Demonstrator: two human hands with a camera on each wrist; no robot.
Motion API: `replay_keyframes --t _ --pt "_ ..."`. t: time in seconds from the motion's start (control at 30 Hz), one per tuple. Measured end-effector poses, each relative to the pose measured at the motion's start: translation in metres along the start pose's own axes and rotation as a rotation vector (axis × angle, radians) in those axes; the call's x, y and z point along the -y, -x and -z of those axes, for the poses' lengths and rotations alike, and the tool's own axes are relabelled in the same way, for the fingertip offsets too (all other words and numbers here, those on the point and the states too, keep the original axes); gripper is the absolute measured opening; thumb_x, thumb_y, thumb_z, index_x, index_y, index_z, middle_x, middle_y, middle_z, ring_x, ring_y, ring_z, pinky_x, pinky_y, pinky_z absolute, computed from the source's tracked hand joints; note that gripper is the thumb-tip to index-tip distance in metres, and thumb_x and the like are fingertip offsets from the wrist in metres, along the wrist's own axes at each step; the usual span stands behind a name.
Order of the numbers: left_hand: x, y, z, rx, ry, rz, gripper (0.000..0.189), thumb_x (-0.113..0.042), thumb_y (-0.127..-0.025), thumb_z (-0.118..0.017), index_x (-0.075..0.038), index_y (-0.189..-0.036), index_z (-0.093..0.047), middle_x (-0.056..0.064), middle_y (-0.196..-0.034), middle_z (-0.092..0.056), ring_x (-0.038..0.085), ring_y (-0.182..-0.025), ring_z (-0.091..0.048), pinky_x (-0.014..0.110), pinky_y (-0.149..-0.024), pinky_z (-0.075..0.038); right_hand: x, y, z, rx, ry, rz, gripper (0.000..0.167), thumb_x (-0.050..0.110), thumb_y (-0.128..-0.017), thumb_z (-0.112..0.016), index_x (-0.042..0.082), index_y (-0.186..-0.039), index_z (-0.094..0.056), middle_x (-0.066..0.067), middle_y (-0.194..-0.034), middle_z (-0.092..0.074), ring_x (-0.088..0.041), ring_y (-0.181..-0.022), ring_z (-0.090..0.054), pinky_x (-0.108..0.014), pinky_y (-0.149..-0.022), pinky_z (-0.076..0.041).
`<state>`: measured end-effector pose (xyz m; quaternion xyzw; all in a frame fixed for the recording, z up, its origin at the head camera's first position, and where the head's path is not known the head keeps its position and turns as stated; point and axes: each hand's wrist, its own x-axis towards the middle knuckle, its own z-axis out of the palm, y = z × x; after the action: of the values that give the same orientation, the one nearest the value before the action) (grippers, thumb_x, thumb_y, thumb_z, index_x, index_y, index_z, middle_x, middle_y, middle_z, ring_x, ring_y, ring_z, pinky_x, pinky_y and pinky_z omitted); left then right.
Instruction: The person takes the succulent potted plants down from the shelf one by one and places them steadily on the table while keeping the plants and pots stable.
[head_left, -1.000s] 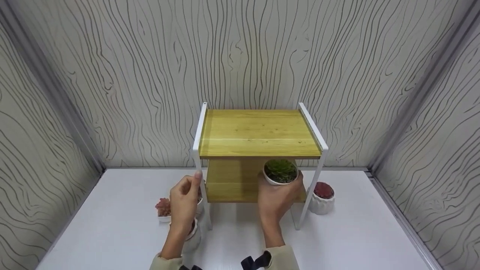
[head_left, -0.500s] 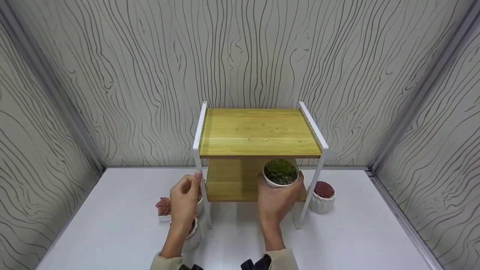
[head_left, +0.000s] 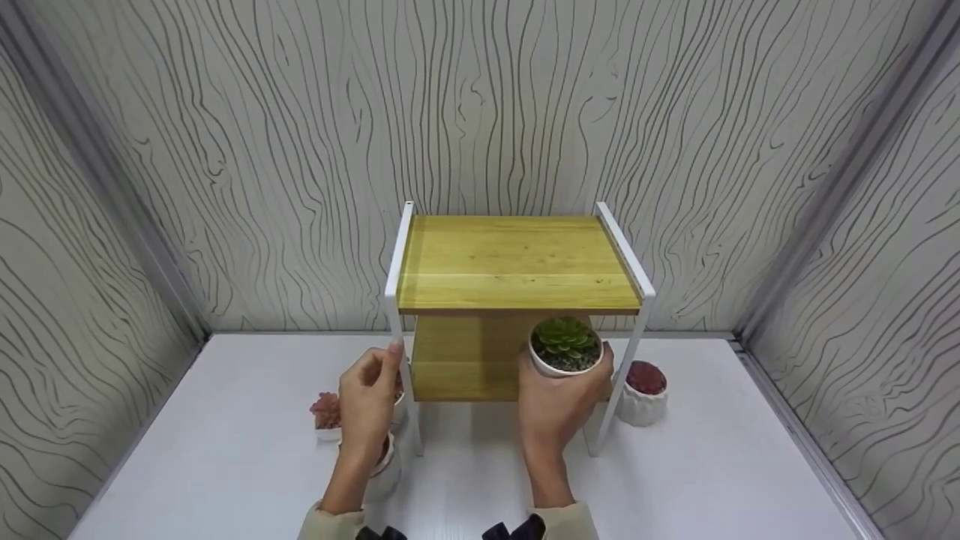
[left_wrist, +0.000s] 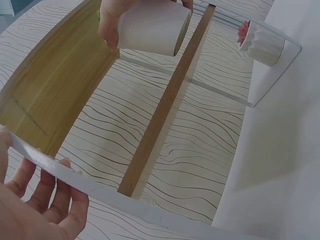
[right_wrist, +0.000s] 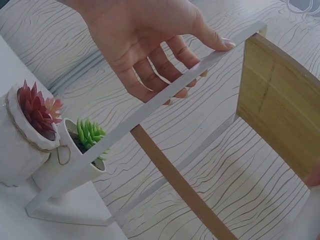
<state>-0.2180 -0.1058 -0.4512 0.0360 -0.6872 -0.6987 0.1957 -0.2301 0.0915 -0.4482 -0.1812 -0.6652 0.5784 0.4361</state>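
Observation:
A two-tier shelf rack (head_left: 517, 259) with wooden boards and a white frame stands in the middle of the table. My left hand (head_left: 367, 397) grips its left front post (left_wrist: 115, 198), thumb on one side and fingers on the other. My right hand (head_left: 559, 412) holds a white pot with a green succulent (head_left: 565, 341), raised before the gap between the boards. In the left wrist view, that pot (left_wrist: 152, 27) shows its side and base, fingers wrapped round it. The right wrist view catches my left hand (right_wrist: 145, 45) on the post.
Left of the rack stand white pots, among them a pinkish succulent (head_left: 326, 411) and another pot (head_left: 384, 476), partly behind my left arm. A red succulent pot (head_left: 643, 397) stands by the right legs. Patterned panels (head_left: 480, 112) enclose the table (head_left: 225, 465).
The green succulent's pot shifts slightly right and toward me in my right hand. My left hand stays on the post. The head view tilts down a little.

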Motion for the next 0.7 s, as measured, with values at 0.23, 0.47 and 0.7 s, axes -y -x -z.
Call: replay_keyframes --t 0.23,0.47,0.7 --pt "-0.001 0.000 0.000 0.004 -0.009 0.011 0.035 -0.037 -0.105 -0.065 -0.009 -0.084 -0.062 -0.003 -0.069 -0.048 0.010 -0.064 -0.046 0.023 -0.056 -0.040 0.005 0.004 0.004 0.000 -0.031 -0.009 0.101 0.005 -0.072 -0.092 -0.003 -0.154 -0.033 -0.025 -0.147 -0.047 -0.037 -0.138 -0.049 -0.063 -0.117 -0.041" --pt "-0.001 0.000 -0.001 0.001 -0.008 0.016 0.035 -0.037 -0.105 -0.065 -0.009 -0.084 -0.061 -0.002 -0.071 -0.049 0.011 -0.065 -0.047 0.024 -0.056 -0.041 0.010 0.009 0.008 0.003 -0.030 -0.038 0.104 0.004 -0.071 -0.093 -0.003 -0.155 -0.032 -0.026 -0.149 -0.046 -0.040 -0.140 -0.049 -0.062 -0.119 -0.040" --pt "-0.002 0.000 0.000 0.001 -0.007 0.028 0.041 -0.038 -0.105 -0.065 0.001 -0.090 -0.061 -0.001 -0.073 -0.050 0.012 -0.067 -0.048 0.024 -0.057 -0.042 0.015 0.012 0.012 0.009 -0.043 -0.039 0.108 0.008 -0.070 -0.096 -0.005 -0.155 -0.031 -0.026 -0.152 -0.046 -0.040 -0.142 -0.048 -0.061 -0.121 -0.039"
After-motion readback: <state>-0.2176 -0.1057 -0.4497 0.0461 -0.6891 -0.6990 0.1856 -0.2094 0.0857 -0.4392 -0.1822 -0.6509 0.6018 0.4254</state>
